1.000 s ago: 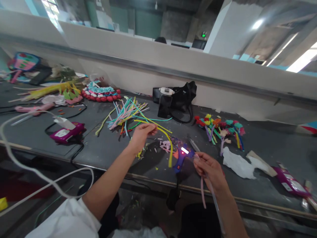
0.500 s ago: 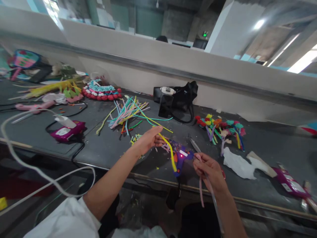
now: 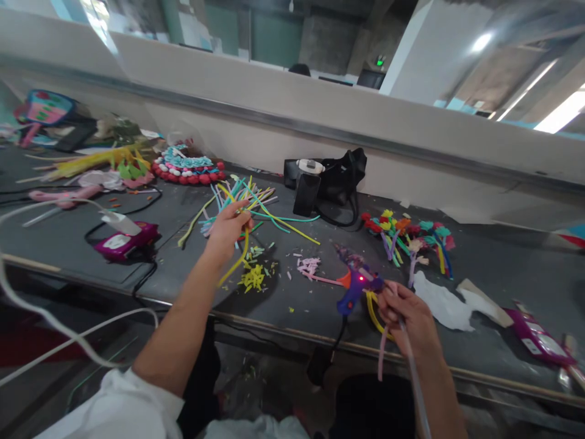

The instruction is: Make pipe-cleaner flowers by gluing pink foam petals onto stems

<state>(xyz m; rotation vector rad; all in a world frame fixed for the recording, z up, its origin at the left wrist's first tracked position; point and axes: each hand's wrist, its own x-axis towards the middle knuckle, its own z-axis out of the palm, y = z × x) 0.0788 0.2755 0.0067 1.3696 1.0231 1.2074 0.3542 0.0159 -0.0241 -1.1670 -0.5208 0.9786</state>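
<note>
My left hand (image 3: pixel 228 228) is at the near edge of a heap of coloured pipe cleaners (image 3: pixel 269 195), its fingers closed on a yellow pipe cleaner (image 3: pixel 242 259) that hangs down toward the table edge. My right hand (image 3: pixel 409 314) is closed on a pink pipe cleaner (image 3: pixel 382 360), at the back end of a purple glue gun (image 3: pixel 354 292) with a lit red light. A long translucent stick (image 3: pixel 415 381) runs from there under my palm. Beside these fingers curves another yellow pipe cleaner (image 3: pixel 375 314). Whether the fingers also grip the gun is unclear.
Yellow clippings (image 3: pixel 253 277) and pink clippings (image 3: pixel 309 266) lie between my hands. Finished pipe-cleaner flowers (image 3: pixel 406 235) and white tissue (image 3: pixel 441 302) lie at the right. A black bag (image 3: pixel 345 180) stands behind. Purple boxes (image 3: pixel 128 241) with cables sit at both sides.
My left hand has moved left from the glue gun to the pipe cleaner heap. My right hand and the gun have shifted slightly right. A yellow loop now shows by my right fingers.
</note>
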